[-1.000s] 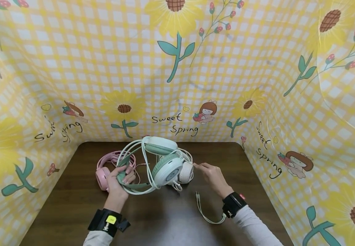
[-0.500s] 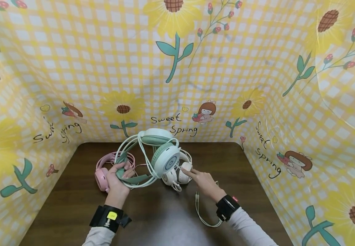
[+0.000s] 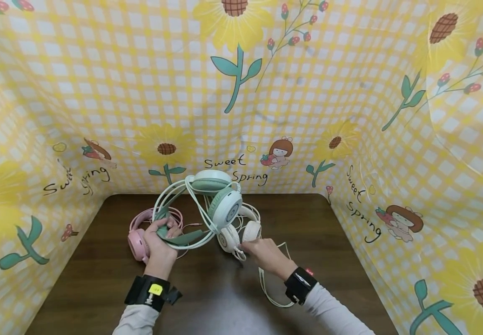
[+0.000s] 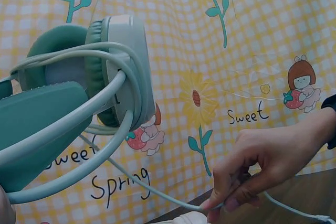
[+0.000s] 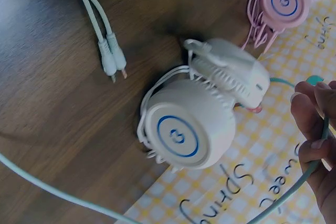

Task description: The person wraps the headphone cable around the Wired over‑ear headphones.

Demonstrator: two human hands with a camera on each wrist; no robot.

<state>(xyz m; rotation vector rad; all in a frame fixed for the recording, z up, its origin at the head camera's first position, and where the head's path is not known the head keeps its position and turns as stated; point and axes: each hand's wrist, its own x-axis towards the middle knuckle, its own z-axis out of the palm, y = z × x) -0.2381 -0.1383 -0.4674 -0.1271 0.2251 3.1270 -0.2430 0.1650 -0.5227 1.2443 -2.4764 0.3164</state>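
Note:
Mint-green and white headphones point(image 3: 226, 208) are held up above the table. My left hand point(image 3: 161, 245) grips them by the green headband, and loops of their pale cord wind round the band and ear cups. Between thumb and fingers, my right hand point(image 3: 266, 255) pinches the pale green cord point(image 5: 58, 197) that runs down from these headphones. In the head view this hand overlaps a pair of white headphones point(image 3: 251, 230) lying on the table. The cord's end, with two slim plugs point(image 5: 108, 62), shows over the wood in the right wrist view.
Pink headphones point(image 3: 138, 244) with a coiled cord rest at the back left of the dark wooden table point(image 3: 208, 298). A yellow checked cloth point(image 3: 149, 93) with sunflowers walls in the back and both sides.
My right hand has moved left and slightly down, toward the front of the white headphones. The green headphones, in my left hand, have risen slightly and shifted left.

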